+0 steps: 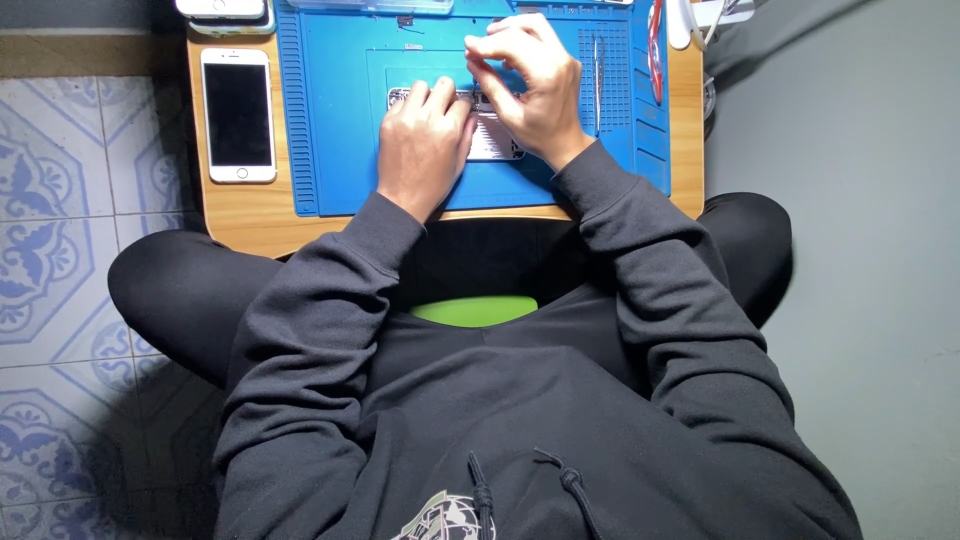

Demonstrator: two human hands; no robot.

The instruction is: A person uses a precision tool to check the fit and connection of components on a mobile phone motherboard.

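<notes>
An opened phone (492, 140) lies on a blue work mat (340, 120) on a low wooden table (250, 215). My left hand (422, 145) rests on its left part with curled fingers, pressing it down. My right hand (530, 85) hovers over its upper right part, fingertips pinched together just above it; whether they hold a small part or tool is hidden. Most of the phone is covered by both hands.
A white phone (238, 115) with a dark screen lies on the table left of the mat. Tweezers (597, 70) and a red-handled tool (655, 50) lie on the mat's right side. Another device (222, 10) sits at the far left corner. Tiled floor is at left.
</notes>
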